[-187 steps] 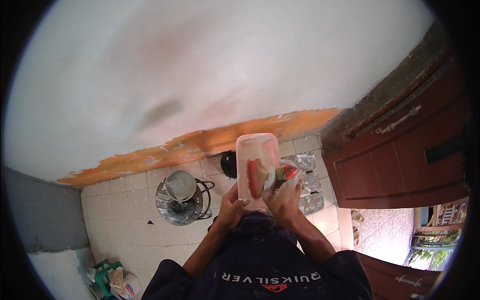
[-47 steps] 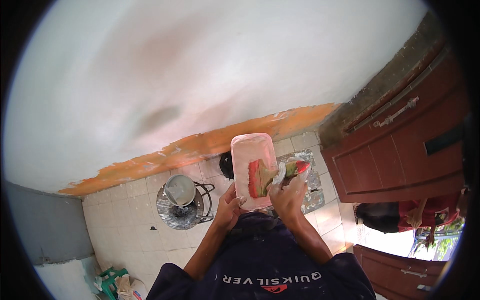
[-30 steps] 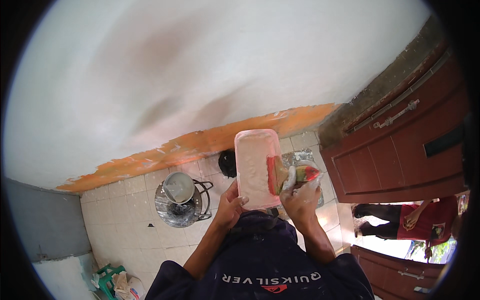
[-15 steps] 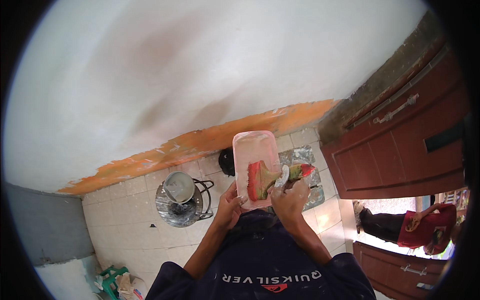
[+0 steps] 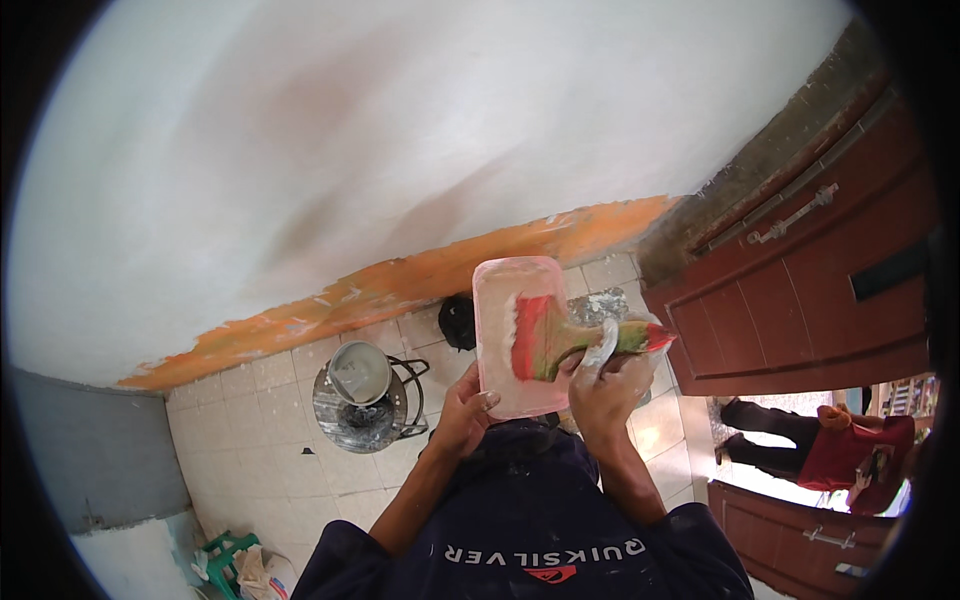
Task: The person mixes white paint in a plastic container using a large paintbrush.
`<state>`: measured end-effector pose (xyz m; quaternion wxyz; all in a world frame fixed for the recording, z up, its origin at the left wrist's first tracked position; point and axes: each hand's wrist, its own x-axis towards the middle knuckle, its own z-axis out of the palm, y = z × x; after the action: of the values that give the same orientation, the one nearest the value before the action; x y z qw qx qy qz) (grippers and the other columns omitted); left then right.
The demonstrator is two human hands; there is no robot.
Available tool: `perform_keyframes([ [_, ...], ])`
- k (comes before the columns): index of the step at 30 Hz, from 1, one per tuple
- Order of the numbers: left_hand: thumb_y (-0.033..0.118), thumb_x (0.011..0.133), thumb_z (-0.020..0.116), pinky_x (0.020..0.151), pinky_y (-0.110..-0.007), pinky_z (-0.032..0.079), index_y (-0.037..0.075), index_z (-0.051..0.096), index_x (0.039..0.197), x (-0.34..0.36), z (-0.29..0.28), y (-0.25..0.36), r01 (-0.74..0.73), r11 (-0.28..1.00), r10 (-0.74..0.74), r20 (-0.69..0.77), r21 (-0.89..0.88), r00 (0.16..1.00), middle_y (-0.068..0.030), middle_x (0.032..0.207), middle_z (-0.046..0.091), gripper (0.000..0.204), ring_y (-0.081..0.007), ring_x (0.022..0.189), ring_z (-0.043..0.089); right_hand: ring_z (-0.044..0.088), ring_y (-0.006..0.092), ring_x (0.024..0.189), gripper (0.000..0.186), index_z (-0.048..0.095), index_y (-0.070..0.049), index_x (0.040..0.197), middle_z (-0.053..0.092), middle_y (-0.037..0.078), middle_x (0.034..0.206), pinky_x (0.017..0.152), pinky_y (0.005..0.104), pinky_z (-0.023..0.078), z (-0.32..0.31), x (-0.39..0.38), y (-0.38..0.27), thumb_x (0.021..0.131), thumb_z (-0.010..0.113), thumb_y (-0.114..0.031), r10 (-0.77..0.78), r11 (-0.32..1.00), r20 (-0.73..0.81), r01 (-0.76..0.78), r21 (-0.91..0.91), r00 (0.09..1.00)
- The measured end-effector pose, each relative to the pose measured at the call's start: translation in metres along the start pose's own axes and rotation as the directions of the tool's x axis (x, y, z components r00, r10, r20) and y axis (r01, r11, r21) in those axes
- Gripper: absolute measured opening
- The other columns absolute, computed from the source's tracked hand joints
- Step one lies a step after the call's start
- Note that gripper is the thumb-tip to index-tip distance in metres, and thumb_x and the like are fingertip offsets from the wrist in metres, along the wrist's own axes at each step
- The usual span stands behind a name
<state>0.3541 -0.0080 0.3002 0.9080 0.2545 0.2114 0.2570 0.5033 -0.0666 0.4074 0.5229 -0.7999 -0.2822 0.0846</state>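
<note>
A shallow pink plastic tray, smeared with white paint, is held before my body by my left hand, its fingers closed on the near left edge. My right hand is wrapped round the handle of a wide paintbrush, its fingers whitened with paint. The brush has red bristles with white on their tips, a worn yellow-green body and a red handle end. It lies across the tray opening, bristles pointing left. Whether the bristles touch the tray's bottom I cannot tell.
Ahead rises a white wall with a bare orange strip along its foot. A grey paint bucket stands on a paint-spattered stool. Right are brown doors and a person in red. A black object lies by the wall.
My right hand and the brush have shifted right and slightly up, with the brush turned a little. The tray has moved slightly right. In the doorway, the person's legs and arms have changed position.
</note>
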Motion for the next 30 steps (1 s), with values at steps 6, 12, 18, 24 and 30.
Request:
perform_keyframes([
  [6, 0.023, 0.078, 0.063, 0.098, -0.039, 0.042, -0.005, 0.031, 0.133, 0.003, 0.005, 0.002, -0.059, 0.995, 0.060, -0.011, 0.080, 0.998, -0.0155, 0.127, 0.048, 0.070, -0.0249, 0.116, 0.051, 0.060, 0.0280, 0.054, 0.007, 0.054, 0.001, 0.079, 0.059, 0.011, 0.065, 0.053, 0.0356, 0.047, 0.012, -0.023, 0.017, 0.079, 0.058, -0.005, -0.021, 0.995, 0.105, 0.011, 0.103, 0.994],
  [12, 0.006, 0.079, 0.053, 0.094, -0.043, 0.047, -0.003, 0.028, 0.136, -0.001, 0.001, 0.004, -0.008, 1.000, 0.008, -0.035, 0.008, 0.999, -0.0143, 0.128, 0.048, 0.062, -0.0263, 0.113, 0.053, 0.056, 0.0362, 0.055, 0.014, 0.056, 0.002, 0.083, 0.058, 0.016, 0.067, 0.053, 0.0391, 0.046, 0.011, -0.002, 0.013, 0.070, 0.059, 0.000, -0.466, 0.867, 0.177, 0.488, -0.106, 0.867],
  [18, 0.005, 0.080, 0.051, 0.091, -0.042, 0.049, -0.001, 0.029, 0.136, 0.001, 0.003, 0.004, -0.005, 0.999, 0.006, -0.027, 0.036, 1.000, -0.0142, 0.128, 0.048, 0.060, -0.0256, 0.112, 0.054, 0.060, 0.0364, 0.062, 0.018, 0.056, 0.003, 0.087, 0.059, 0.018, 0.069, 0.055, 0.0389, 0.048, 0.012, 0.015, 0.027, 0.070, 0.060, 0.000, -0.391, 0.891, 0.271, 0.435, -0.126, 0.880],
  [24, 0.012, 0.078, 0.054, 0.095, -0.043, 0.045, -0.004, 0.029, 0.134, 0.000, 0.008, 0.008, 0.020, 0.994, -0.016, -0.048, 0.105, 0.999, -0.0159, 0.126, 0.047, 0.064, -0.0268, 0.114, 0.052, 0.061, 0.0330, 0.061, 0.021, 0.055, 0.005, 0.091, 0.060, 0.015, 0.070, 0.056, 0.0376, 0.050, 0.009, 0.025, 0.015, 0.072, 0.061, 0.000, -0.611, 0.747, 0.212, 0.644, -0.163, 0.762],
  [30, 0.014, 0.076, 0.057, 0.093, -0.043, 0.046, -0.003, 0.029, 0.135, 0.000, 0.009, 0.006, 0.019, 0.994, -0.012, -0.062, 0.111, 0.998, -0.0153, 0.126, 0.048, 0.068, -0.0267, 0.115, 0.051, 0.060, 0.0346, 0.058, 0.029, 0.049, 0.008, 0.099, 0.059, 0.016, 0.071, 0.052, 0.0381, 0.049, 0.012, 0.016, 0.022, 0.073, 0.060, 0.000, -0.586, 0.767, 0.201, 0.617, -0.176, 0.785],
])
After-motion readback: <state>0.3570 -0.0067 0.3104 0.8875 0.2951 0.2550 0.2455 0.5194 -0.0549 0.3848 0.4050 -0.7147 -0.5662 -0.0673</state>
